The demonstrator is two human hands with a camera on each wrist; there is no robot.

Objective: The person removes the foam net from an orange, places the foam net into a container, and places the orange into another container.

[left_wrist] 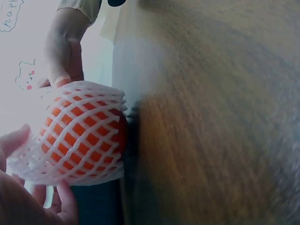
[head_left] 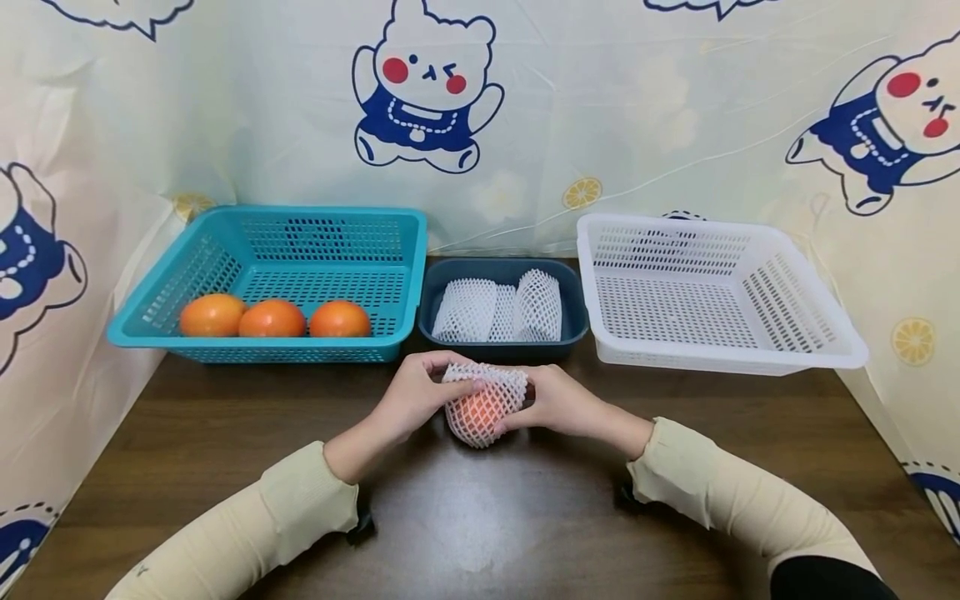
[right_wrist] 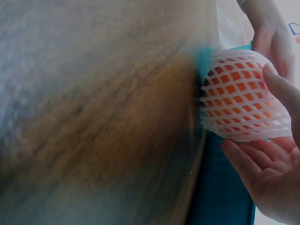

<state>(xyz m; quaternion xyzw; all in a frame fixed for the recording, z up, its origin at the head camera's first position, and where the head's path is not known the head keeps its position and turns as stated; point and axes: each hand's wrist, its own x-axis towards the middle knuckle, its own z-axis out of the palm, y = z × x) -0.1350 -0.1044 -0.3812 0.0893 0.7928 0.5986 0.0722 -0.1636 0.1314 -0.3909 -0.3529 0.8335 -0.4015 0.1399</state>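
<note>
An orange fruit (head_left: 480,410) sits inside a white foam net sleeve (head_left: 516,385) at the middle of the table, its mesh stretched round the fruit. My left hand (head_left: 415,390) grips the sleeve from the left, thumb across its upper front. From the right, my right hand (head_left: 561,402) holds it between thumb and fingers. In the left wrist view the netted fruit (left_wrist: 82,133) shows orange through the mesh, with bare orange skin at one end. The right wrist view shows my right thumb and fingers (right_wrist: 243,161) on either side of the sleeve.
At the back left stands a teal basket (head_left: 330,342) with three orange fruits (head_left: 273,318) along its near side. A dark blue tray (head_left: 429,325) in the middle holds several white foam sleeves (head_left: 468,310). A white basket (head_left: 712,358) stands at the back right. Behind is a patterned curtain (head_left: 525,125).
</note>
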